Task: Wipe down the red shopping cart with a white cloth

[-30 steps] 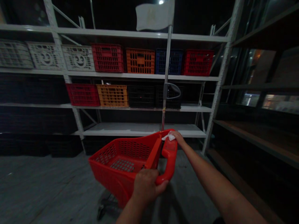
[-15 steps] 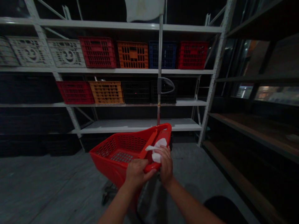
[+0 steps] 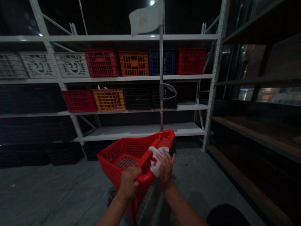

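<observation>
A red plastic shopping cart (image 3: 113, 171) stands in front of me, its basket turned to the left. My left hand (image 3: 129, 182) is closed over the cart's near rim, close to the corner by the handle. My right hand (image 3: 166, 166) presses a crumpled white cloth or tissue (image 3: 156, 168) against the handle bar; the bar under it is partly hidden. A metal pole (image 3: 161, 62) with a grey loop handle (image 3: 169, 92) and a white flag (image 3: 146, 19) rises behind the cart's far corner.
White metal shelving (image 3: 141, 78) runs across the back, holding red, orange, blue, white and black crates, such as an orange crate (image 3: 134, 63). Brown-boarded shelves (image 3: 254, 131) stand along the right side. A dark round object (image 3: 227, 215) is at the bottom right, on the grey floor (image 3: 77, 188).
My left hand has shifted left along the rim, away from my right hand. My right hand and the white cloth have moved slightly on the handle. The view has tilted up a little.
</observation>
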`<state>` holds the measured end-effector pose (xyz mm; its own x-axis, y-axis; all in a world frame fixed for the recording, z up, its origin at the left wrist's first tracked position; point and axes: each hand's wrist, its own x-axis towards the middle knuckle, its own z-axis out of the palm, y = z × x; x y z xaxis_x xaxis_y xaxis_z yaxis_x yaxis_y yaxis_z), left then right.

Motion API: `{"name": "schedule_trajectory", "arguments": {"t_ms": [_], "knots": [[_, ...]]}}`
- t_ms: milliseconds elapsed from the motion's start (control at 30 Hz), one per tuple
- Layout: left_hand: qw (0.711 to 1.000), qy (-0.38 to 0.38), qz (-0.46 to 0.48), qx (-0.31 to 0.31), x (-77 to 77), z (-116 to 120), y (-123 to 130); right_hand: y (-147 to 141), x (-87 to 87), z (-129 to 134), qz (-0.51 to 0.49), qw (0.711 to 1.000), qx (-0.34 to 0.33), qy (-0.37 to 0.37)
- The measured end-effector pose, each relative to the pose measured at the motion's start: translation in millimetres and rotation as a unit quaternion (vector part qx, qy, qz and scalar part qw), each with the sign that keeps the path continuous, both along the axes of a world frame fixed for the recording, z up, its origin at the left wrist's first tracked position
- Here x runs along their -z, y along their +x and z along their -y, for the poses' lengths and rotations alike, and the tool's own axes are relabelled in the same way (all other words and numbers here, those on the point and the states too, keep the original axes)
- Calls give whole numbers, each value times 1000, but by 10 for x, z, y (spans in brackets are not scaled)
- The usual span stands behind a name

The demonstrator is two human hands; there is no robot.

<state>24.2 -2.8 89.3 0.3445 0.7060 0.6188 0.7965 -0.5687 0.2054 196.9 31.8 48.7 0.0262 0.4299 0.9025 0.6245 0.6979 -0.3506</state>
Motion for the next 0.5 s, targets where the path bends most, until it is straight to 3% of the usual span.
{"name": "schedule_trajectory", "arguments": {"t_ms": [100, 233, 300, 400, 500], "knots": [[999, -28, 18, 28, -17, 27, -118, 317, -107, -443, -49, 995, 38, -76], [995, -99, 5, 21, -118, 64, -268, 749, -331, -776, -175, 968, -25, -179], [991, -128, -3, 33, -216, 88, -336, 902, -481, -782, -184, 962, -73, -187], [991, -124, -14, 46, -407, 167, -354, 979, -700, -675, -102, 979, -90, -154], [992, -114, -44, -37, -575, 292, -156, 868, -868, -569, 11, 988, -75, -135]]}}
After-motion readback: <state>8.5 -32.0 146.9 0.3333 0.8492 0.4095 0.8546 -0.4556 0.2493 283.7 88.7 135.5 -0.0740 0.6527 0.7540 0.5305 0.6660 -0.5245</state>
